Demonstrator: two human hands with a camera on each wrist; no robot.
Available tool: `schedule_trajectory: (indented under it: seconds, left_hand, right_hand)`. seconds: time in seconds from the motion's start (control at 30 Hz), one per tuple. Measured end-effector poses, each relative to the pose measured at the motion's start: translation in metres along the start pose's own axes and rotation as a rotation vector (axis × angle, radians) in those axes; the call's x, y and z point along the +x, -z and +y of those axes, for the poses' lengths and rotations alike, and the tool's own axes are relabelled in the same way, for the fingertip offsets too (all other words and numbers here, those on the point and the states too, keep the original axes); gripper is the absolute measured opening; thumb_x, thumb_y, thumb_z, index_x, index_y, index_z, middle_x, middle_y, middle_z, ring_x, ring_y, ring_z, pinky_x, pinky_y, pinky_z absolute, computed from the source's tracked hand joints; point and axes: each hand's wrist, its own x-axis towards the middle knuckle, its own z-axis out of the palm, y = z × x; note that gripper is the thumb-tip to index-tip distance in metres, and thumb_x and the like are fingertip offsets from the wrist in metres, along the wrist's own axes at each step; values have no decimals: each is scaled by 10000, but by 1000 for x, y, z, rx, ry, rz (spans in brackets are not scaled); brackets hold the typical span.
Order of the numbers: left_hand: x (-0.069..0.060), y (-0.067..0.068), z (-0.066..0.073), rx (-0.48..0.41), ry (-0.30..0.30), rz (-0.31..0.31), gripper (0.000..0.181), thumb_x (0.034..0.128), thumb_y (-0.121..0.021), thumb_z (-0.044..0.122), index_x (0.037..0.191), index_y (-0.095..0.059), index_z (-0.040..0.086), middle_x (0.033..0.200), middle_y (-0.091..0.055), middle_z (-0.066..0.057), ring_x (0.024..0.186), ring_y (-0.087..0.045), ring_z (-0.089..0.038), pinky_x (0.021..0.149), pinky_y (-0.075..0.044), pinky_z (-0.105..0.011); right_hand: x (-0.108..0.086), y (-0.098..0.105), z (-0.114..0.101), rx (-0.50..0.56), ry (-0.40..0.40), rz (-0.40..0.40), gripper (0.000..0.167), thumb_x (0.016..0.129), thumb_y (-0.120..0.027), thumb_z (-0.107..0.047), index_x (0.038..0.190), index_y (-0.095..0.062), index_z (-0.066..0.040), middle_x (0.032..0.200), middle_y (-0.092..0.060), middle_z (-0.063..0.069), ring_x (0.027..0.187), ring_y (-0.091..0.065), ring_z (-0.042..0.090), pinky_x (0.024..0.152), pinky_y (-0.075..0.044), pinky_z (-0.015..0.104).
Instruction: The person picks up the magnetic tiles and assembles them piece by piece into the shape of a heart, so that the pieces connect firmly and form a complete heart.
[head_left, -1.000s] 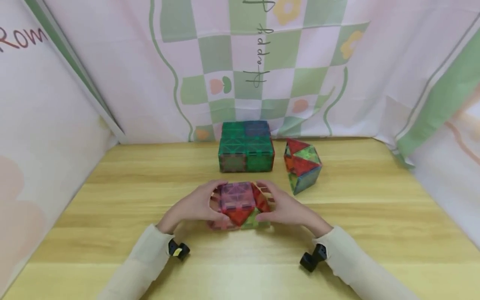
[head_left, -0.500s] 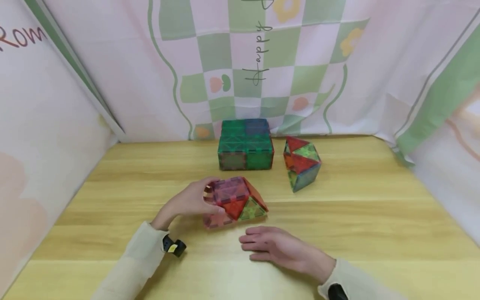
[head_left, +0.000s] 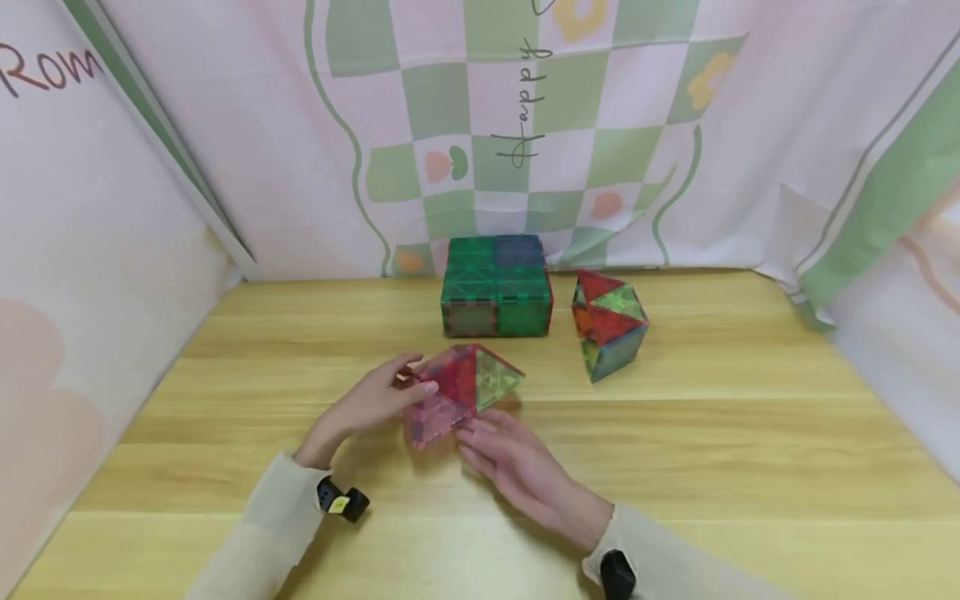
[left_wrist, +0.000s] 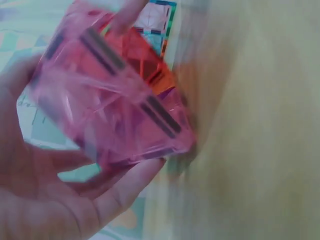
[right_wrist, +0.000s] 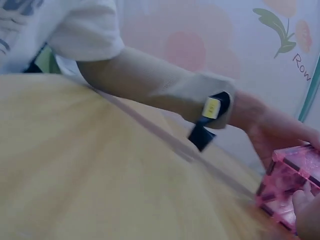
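Observation:
My left hand (head_left: 366, 408) grips the left side of a block of see-through magnetic tiles (head_left: 456, 385), pink, red and light green, with its thumb on the red face. The block is tilted. In the left wrist view its pink side (left_wrist: 100, 105) fills much of the picture, with the fingers of my left hand (left_wrist: 65, 195) around it. My right hand (head_left: 525, 475) touches the block's near lower edge, fingers fairly straight. In the right wrist view a fingertip (right_wrist: 306, 212) lies against the pink tiles (right_wrist: 285, 182); the rest of that hand is hidden.
A green and blue magnetic-tile box (head_left: 497, 287) stands at the back of the wooden table (head_left: 225, 400). Right of it is a red, green and blue tile shape (head_left: 611, 325). A patterned curtain (head_left: 510, 133) hangs behind them.
My right hand let go of the block, drew back toward me, then returned to its near edge. The left hand kept its grip, and the block has turned and tipped.

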Motion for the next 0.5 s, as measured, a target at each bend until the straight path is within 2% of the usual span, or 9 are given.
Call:
schedule_trajectory:
  seconds: [0.07,0.13,0.23,0.37,0.5]
  left_hand:
    - [0,-2,-1,-45,17,27,628,959,-530,374,1431,-366,-6,1227,-561,-229,1055,-587,-300,826,-534,-371]
    - [-2,-5,-3,-106,43,53,588,985,-475,376,1418,-388,-11,1204,-576,-236,1024,-602,-274,808,-540,-364]
    - [-3,-6,-5,-213,91,90,563,1003,-426,372,1372,-428,-53,1114,-617,-212,934,-628,-196,756,-561,-346]
    - [-4,-7,-7,-372,187,163,533,1010,-399,357,1276,-476,-99,909,-645,-108,758,-635,-104,671,-578,-329]
    - [-5,-7,-9,-508,256,206,562,1017,-359,353,1274,-437,-140,785,-607,-13,665,-613,-72,642,-579,-310]
  right_hand:
    - [7,0,-3,-29,37,18,591,935,-452,28,1424,-131,115,1395,-406,221,1197,-531,167,1081,-375,307]
    - [14,0,-6,-55,60,23,576,936,-428,44,1425,-134,121,1412,-385,258,1232,-516,207,1066,-394,299]
    - [24,-2,-11,-57,67,-2,576,945,-380,63,1449,-106,121,1506,-211,317,1347,-397,320,1094,-360,333]
    - [37,-7,-18,-50,47,-51,580,958,-357,58,1469,-88,110,1534,-171,296,1413,-249,377,1121,-319,364]
    - [50,-11,-24,-78,38,-72,568,969,-364,35,1474,-112,97,1536,-195,275,1382,-330,327,1097,-362,333]
